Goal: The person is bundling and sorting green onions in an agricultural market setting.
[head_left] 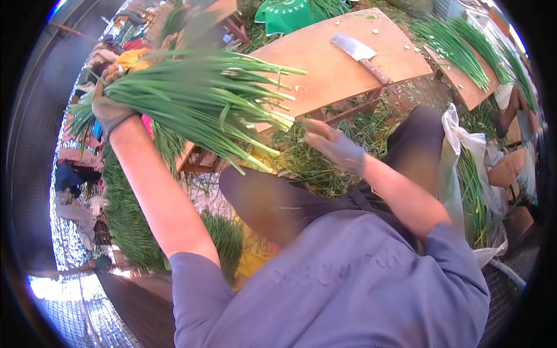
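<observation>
My left hand (113, 107), in a worn glove, is closed round a large bunch of long green stalks (185, 95) at its leafy end. The pale cut ends fan out to the right, over the near edge of the wooden board (313, 75). Beside those ends, just to their right, my right hand (333, 145) is gloved too, slightly blurred, with its fingers stretched out and nothing held. A cleaver (354, 51) with a wooden handle lies on the board, beyond both hands.
More green stalks lie on a second board (473, 95) at the right. An open plastic bag (455, 151) holds stalks near my knee. Heaps of greens (130, 214) stand at the left. Trimmings (325, 174) litter the ground. Another person (132, 60) in yellow is partly visible behind the bunch.
</observation>
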`<state>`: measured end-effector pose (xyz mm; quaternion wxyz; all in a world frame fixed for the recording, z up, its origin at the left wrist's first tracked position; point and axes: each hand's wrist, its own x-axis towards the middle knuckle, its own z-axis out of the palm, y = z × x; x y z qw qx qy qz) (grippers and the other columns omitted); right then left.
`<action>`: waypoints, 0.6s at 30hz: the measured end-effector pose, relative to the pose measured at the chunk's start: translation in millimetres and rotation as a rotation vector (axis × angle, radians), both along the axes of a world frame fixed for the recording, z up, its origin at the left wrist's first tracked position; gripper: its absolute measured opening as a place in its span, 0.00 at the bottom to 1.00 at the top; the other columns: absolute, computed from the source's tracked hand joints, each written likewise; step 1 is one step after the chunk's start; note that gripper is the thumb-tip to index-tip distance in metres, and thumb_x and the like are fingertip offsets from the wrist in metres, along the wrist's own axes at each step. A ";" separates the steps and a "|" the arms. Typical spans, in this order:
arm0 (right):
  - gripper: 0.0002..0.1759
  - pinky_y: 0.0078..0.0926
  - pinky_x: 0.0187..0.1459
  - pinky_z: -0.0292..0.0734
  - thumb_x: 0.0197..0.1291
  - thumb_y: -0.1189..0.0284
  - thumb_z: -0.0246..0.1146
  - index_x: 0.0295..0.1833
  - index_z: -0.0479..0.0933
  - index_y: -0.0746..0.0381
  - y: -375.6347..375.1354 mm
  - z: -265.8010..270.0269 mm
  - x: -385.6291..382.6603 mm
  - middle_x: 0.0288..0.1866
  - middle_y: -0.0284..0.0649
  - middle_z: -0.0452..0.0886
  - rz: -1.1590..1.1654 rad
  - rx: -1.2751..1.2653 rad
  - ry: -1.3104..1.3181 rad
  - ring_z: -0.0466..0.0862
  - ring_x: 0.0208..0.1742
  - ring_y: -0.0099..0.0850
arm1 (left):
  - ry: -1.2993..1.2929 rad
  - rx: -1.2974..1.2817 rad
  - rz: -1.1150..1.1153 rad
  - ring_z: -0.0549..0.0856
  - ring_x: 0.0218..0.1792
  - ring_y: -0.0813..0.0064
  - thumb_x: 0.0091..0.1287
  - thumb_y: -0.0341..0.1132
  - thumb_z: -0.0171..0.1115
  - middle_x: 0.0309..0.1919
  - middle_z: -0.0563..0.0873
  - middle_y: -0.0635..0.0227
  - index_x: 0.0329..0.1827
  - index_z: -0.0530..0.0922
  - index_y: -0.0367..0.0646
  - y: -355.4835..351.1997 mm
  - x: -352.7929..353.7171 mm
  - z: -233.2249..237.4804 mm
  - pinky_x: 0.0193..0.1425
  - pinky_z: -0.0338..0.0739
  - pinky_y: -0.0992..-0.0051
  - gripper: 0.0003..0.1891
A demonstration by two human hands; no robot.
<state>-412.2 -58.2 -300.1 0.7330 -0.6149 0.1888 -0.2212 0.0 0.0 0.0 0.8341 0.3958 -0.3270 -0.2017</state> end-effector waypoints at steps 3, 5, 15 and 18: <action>0.33 0.30 0.68 0.69 0.71 0.60 0.61 0.73 0.64 0.68 -2.4 38.2 40.1 0.67 0.49 0.76 -0.116 -0.339 -0.088 0.73 0.70 0.33 | -0.023 0.070 -0.225 0.83 0.32 0.62 0.72 0.34 0.51 0.27 0.82 0.62 0.52 0.76 0.32 -1.0 13.1 22.2 0.61 0.77 0.42 0.14; 0.28 0.26 0.63 0.72 0.70 0.61 0.62 0.66 0.71 0.70 -8.3 63.0 52.4 0.61 0.45 0.81 -0.078 0.217 -0.233 0.78 0.63 0.29 | -0.024 0.062 0.015 0.83 0.32 0.63 0.72 0.33 0.50 0.28 0.82 0.64 0.52 0.76 0.32 -6.6 -11.7 3.8 0.60 0.77 0.39 0.14; 0.12 0.24 0.28 0.72 0.68 0.63 0.63 0.44 0.79 0.61 -45.3 -34.9 -8.6 0.34 0.34 0.79 -0.235 0.394 -0.023 0.79 0.31 0.24 | 0.030 -0.014 0.033 0.82 0.34 0.65 0.71 0.34 0.50 0.27 0.80 0.67 0.47 0.77 0.33 12.1 15.9 7.9 0.50 0.82 0.52 0.13; 0.19 0.34 0.34 0.77 0.66 0.56 0.63 0.49 0.79 0.61 -46.6 -67.7 -40.0 0.39 0.43 0.81 0.379 -0.809 0.503 0.84 0.38 0.37 | -0.023 0.026 0.074 0.82 0.35 0.65 0.71 0.34 0.51 0.28 0.79 0.66 0.45 0.76 0.35 14.2 12.4 9.2 0.54 0.81 0.52 0.11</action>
